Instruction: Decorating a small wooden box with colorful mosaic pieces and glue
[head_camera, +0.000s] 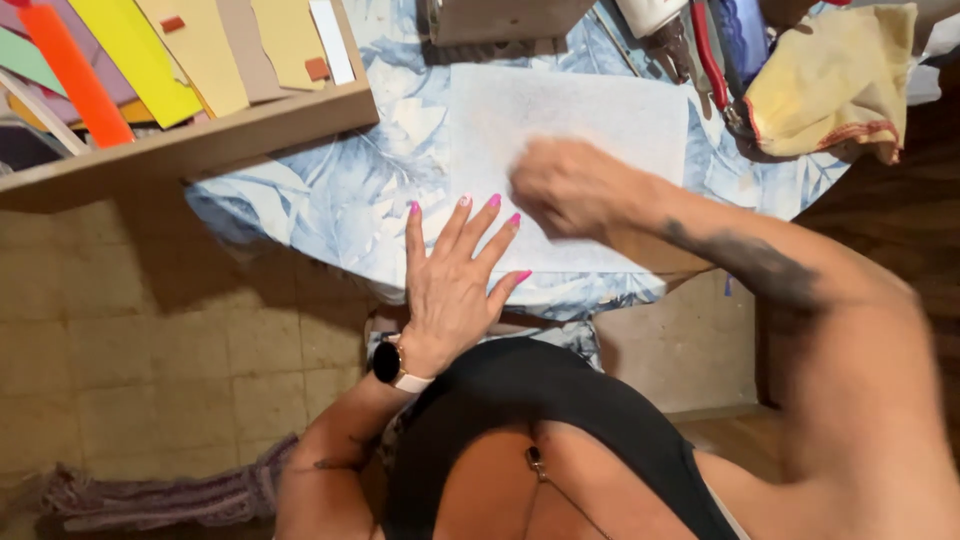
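White sheet of paper (560, 130) flat on the leaf-patterned blue tablecloth (340, 200), directly under both hands. Right hand (565, 187) blurred, curled loosely on the sheet's middle, grip impossible to tell. Left hand (455, 280) spread wide and flat, fingers fanned, tips at the sheet's near left corner, holding nothing; a dark watch (390, 362) at its wrist. Beyond the left hand, a wooden tray (200, 140) of coloured card strips. Beyond the right hand, a yellow cloth (830, 80) and red-handled pliers (708, 55).
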